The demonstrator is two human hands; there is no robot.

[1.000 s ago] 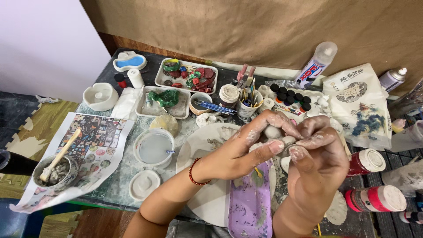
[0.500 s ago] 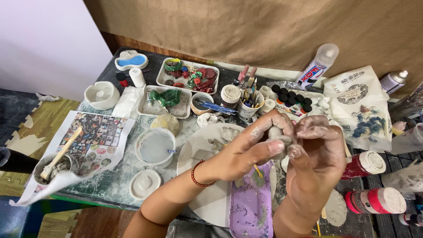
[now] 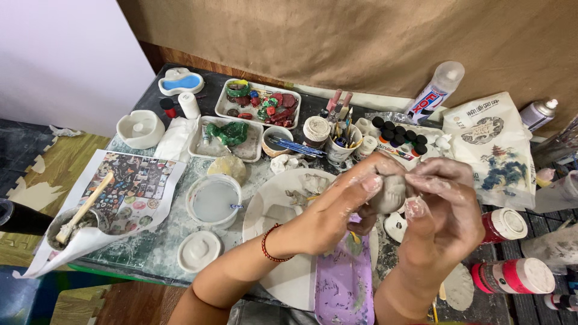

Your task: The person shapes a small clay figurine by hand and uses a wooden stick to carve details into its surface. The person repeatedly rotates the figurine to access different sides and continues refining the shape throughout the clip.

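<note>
Since a second ago our fingers have closed in tighter: left hand (image 3: 337, 210) and right hand (image 3: 442, 207) both pinch the grey clay lump (image 3: 388, 194), held above the round white board (image 3: 283, 241). We judge we are shaping it; next calls for gentle, even pressure. Beyond lie a purple tray (image 3: 343, 283), red-capped jars (image 3: 503, 225) at right, a white printed bag (image 3: 494, 150) and a glue bottle (image 3: 435, 91).

Jars (image 3: 337, 141), trays (image 3: 229, 139) and bottles (image 3: 512, 275) crowd the table; only the round board (image 3: 271, 210) lies open.
</note>
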